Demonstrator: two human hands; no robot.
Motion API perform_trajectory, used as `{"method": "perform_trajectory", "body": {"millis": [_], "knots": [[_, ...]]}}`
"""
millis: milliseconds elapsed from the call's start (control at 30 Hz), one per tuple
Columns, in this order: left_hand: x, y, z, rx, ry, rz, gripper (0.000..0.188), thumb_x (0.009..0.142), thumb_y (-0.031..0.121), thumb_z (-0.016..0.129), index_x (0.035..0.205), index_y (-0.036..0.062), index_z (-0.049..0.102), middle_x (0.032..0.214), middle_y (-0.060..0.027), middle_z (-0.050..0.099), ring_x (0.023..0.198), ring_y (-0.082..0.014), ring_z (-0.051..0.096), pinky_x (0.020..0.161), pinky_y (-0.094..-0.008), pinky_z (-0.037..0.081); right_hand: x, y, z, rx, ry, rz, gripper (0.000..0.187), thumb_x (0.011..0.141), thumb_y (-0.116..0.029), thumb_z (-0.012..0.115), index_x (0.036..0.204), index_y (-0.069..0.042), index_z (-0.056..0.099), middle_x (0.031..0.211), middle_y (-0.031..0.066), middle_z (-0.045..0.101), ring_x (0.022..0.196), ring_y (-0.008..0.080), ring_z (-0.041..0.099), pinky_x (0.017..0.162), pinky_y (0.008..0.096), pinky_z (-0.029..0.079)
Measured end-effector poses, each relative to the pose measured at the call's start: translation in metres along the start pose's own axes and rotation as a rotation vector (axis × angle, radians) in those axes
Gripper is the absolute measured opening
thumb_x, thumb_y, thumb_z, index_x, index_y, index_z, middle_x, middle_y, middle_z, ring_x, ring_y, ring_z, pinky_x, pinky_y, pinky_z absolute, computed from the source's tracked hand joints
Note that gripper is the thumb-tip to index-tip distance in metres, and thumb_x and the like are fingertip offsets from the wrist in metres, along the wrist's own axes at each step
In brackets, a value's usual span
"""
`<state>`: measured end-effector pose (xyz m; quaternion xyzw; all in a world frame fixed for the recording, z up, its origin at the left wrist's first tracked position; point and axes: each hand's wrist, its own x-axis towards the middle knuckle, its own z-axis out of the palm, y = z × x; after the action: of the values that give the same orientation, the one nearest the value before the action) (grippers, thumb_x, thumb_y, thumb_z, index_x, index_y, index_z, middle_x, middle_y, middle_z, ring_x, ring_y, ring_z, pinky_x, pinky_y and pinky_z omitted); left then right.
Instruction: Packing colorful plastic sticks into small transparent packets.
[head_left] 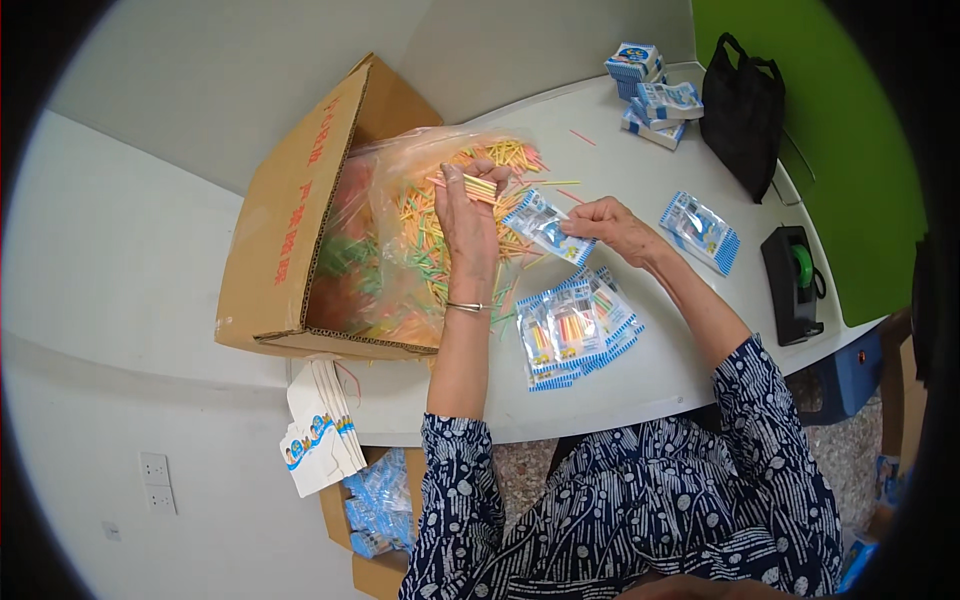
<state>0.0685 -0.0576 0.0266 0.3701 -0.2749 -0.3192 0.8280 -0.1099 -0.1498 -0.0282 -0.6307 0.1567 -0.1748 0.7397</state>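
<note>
My left hand [468, 222] is turned palm up over the loose sticks, fingers curled round a small bundle of thin sticks [479, 188] in yellow and pink. Between thumb and fingers, my right hand [622, 234] pinches a blue-and-white plastic packet [540, 222] by its right end. The packet's left end is close to the bundle. Below it lies an overlapping group of similar packets [572, 325] with coloured sticks showing through their clear windows. Loose thin sticks [425, 235] in yellow, green and pink spill out under my left hand and wrist.
A cardboard carton [290, 215] lies on its side at left, a clear plastic bag [385, 185] spilling from it. Rightward are flat packets [698, 232], a black tape dispenser [790, 290], a black bag [742, 120] and stacked small boxes [637, 65]. Folded cards [322, 430] overhang the table's front edge.
</note>
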Motion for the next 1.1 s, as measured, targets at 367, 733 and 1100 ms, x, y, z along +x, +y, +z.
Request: {"method": "perform_trajectory", "body": {"millis": [367, 733, 1100], "knots": [[-0.041, 0.001, 0.031, 0.202, -0.14, -0.01, 0.031, 0.099, 0.032, 0.042, 0.096, 0.0026, 0.049, 0.093, -0.0122, 0.061, 0.09, -0.0232, 0.064, 0.078, -0.0348, 0.051, -0.013, -0.008, 0.0, 0.016, -0.052, -0.028, 0.02, 0.085, -0.023, 0.067, 0.091, -0.004, 0.071, 0.079, -0.0012, 0.066, 0.072, 0.0034, 0.054, 0.07, 0.0192, 0.041], [-0.055, 0.013, 0.019, 0.769, -0.297, -0.057, 0.038, 0.099, 0.029, 0.043, 0.121, -0.0013, 0.048, 0.118, -0.01, 0.056, 0.088, -0.0115, 0.056, 0.076, -0.0248, 0.047, -0.022, -0.002, -0.002, 0.067, -0.002, -0.052, 0.027, 0.087, -0.02, 0.065, 0.104, 0.0, 0.068, 0.088, 0.001, 0.067, 0.082, 0.0044, 0.056, 0.077, 0.0197, 0.043], [-0.055, 0.014, 0.016, 0.872, -0.407, 0.003, 0.019, 0.088, 0.004, 0.057, 0.107, -0.0016, 0.057, 0.096, -0.0071, 0.063, 0.087, -0.0114, 0.058, 0.076, -0.0247, 0.048, -0.025, -0.002, 0.004, 0.109, -0.058, -0.069, 0.029, 0.085, -0.021, 0.066, 0.105, 0.0, 0.067, 0.09, 0.0026, 0.067, 0.081, 0.0051, 0.057, 0.075, 0.0207, 0.045]]}}
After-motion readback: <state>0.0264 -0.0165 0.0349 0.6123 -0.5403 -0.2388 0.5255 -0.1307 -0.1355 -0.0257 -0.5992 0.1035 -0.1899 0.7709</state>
